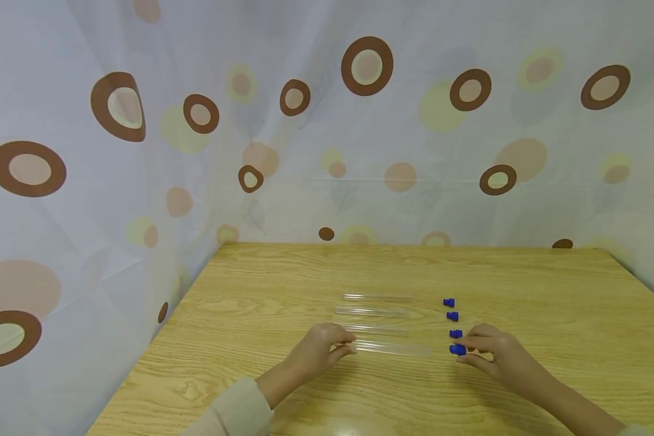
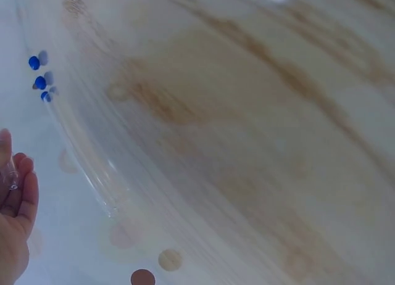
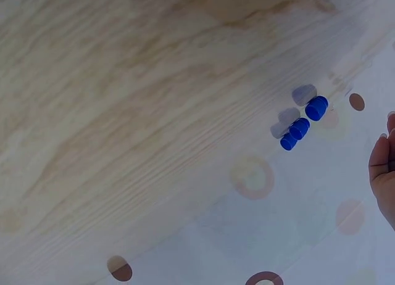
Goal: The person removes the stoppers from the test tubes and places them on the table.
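Note:
My left hand pinches the left end of the nearest clear test tube, which points right toward the other hand. Three more clear test tubes lie in a row beyond it, roughly parallel. With thumb and fingertips, my right hand pinches a blue cap just off that tube's right end. Three other blue caps lie on their sides in a line behind it. In the left wrist view the tube's end shows between the fingers; the right wrist view hides the pinched cap.
The wood-grain table runs back to a white curtain with brown and beige circles, which also hangs along the left side. Light-coloured sleeves cover the forearms near the front.

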`<act>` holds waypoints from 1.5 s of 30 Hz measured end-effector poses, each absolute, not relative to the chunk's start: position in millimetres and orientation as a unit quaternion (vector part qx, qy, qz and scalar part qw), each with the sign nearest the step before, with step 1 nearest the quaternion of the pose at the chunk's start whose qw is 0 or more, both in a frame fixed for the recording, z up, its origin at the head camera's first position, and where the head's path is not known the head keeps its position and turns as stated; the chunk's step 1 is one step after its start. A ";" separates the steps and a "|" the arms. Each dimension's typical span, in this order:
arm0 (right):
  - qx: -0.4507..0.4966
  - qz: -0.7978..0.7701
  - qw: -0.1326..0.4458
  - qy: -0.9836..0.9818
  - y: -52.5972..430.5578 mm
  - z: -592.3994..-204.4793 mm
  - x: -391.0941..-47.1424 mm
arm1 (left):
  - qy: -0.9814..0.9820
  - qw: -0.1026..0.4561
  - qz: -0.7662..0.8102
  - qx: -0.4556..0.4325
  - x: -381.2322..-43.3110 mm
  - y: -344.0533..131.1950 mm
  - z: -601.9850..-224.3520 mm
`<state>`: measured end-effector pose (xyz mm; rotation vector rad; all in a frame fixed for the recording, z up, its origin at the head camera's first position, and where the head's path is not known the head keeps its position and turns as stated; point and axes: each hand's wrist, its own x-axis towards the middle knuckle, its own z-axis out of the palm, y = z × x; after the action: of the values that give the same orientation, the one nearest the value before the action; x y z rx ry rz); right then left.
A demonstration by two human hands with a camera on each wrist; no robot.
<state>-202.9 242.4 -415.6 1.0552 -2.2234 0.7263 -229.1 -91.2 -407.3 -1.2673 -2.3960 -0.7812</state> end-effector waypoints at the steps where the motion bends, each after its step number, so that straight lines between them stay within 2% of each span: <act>1: 0.393 0.270 0.283 -0.832 243.2 -415.9 -203.0 | -0.838 0.160 -0.274 -0.443 -229.4 -91.4 -407.8; 7: 0.389 0.264 0.272 -0.840 248.6 -418.8 -204.5 | -0.836 0.167 -0.271 -0.447 -231.2 -93.9 -410.6; 13: 0.388 0.263 0.237 -0.851 258.4 -422.9 -206.3 | -0.841 0.165 -0.261 -0.444 -232.7 -95.7 -412.7; 28: 0.393 0.254 0.185 -0.864 266.2 -430.9 -211.1 | -0.858 0.131 -0.258 -0.424 -234.4 -97.9 -417.0; 38: 0.379 0.257 0.164 -0.873 264.3 -433.2 -211.4 | -0.876 0.085 -0.263 -0.394 -234.8 -97.9 -422.2; 45: 0.380 0.259 0.149 -0.875 264.7 -437.6 -213.2 | -0.878 0.085 -0.257 -0.394 -236.5 -96.5 -427.1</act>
<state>-213.2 264.7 -437.6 1.0934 -2.5148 0.7452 -236.5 -96.5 -427.1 -1.1748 -2.6202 -0.7661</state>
